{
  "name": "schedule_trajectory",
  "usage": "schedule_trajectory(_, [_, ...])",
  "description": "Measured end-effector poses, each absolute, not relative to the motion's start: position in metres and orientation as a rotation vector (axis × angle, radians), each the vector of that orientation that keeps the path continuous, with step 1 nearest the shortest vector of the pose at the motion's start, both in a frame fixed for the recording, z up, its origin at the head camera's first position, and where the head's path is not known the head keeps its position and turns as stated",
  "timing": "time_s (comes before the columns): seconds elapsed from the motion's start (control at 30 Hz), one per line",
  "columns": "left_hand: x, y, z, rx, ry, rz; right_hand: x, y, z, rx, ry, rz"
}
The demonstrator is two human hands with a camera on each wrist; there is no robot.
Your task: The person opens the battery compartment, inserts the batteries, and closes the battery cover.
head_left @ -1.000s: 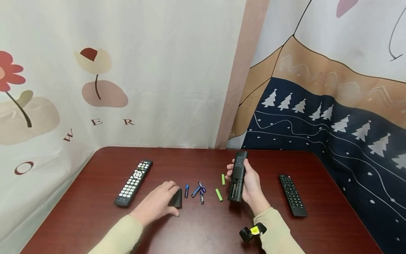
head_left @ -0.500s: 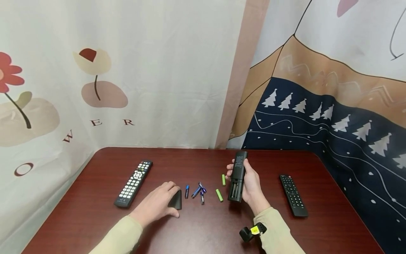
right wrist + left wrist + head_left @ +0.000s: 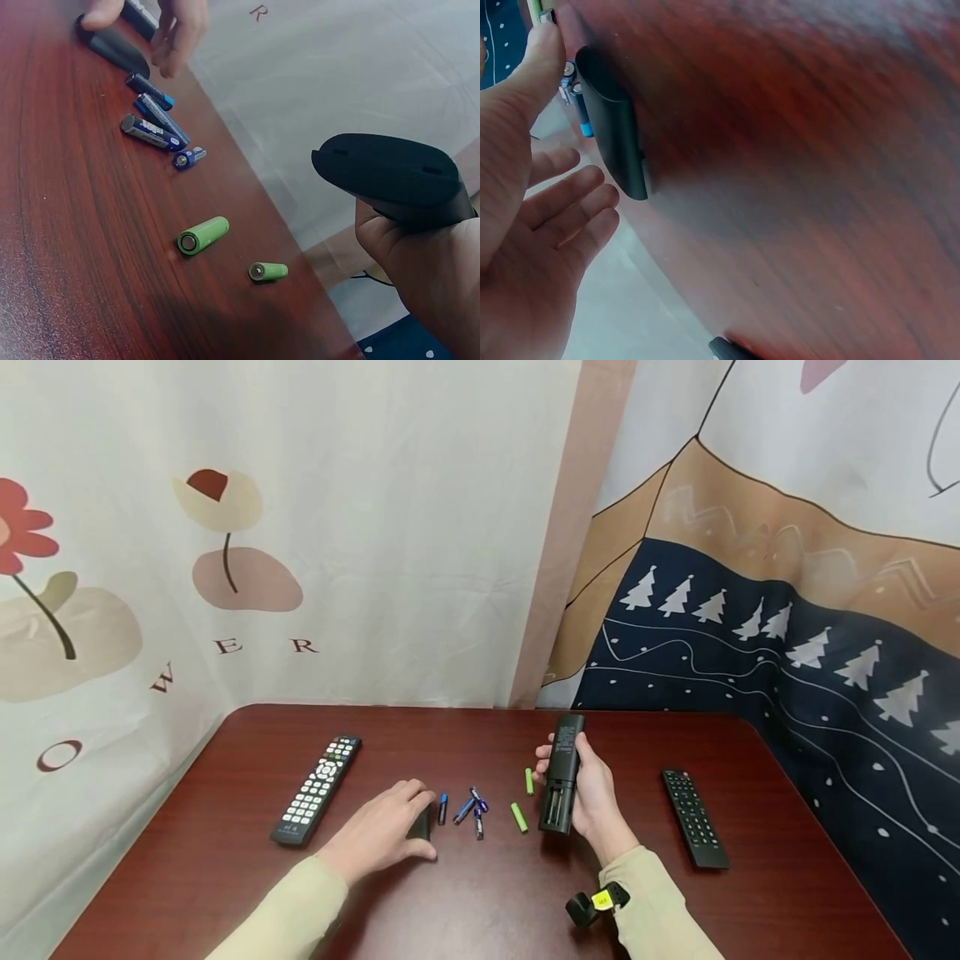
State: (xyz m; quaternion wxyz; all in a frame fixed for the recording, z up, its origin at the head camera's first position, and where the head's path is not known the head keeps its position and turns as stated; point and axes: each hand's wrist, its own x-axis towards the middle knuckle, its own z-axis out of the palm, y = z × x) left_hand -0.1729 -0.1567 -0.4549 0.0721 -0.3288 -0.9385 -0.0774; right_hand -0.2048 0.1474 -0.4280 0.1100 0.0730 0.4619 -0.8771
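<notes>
My left hand [image 3: 381, 831] is spread over a dark battery cover [image 3: 611, 127] lying on the table. The left wrist view shows its thumb and fingers extended around the cover, with no clear grip on it. In my right hand [image 3: 597, 802] is a black remote control [image 3: 561, 768], lifted off the table with its back up and its battery compartment uncovered; the slots look vacant. Between the hands lie several blue batteries [image 3: 465, 811] and two green batteries [image 3: 519, 817], the green ones nearer the remote. In the right wrist view the remote's end [image 3: 390, 169] faces the camera.
A remote with white buttons [image 3: 317, 789] lies at the left of the brown table [image 3: 480, 902]. Another black remote [image 3: 693, 818] is at the right. Behind the table's far edge hang printed curtains [image 3: 405, 568]. A small black wrist device [image 3: 597, 904] is on the right sleeve.
My left hand has shifted slightly right and forward over the battery cover, hiding more of it in the head view. The right hand and its remote have barely moved.
</notes>
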Motion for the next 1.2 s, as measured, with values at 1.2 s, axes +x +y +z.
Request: schedule_trajectory(1.2, [-0.188,-0.134,-0.457,-1.047,-2.806,-0.188,-0.203,0.144,-0.427,0.224,1.359,-2.573])
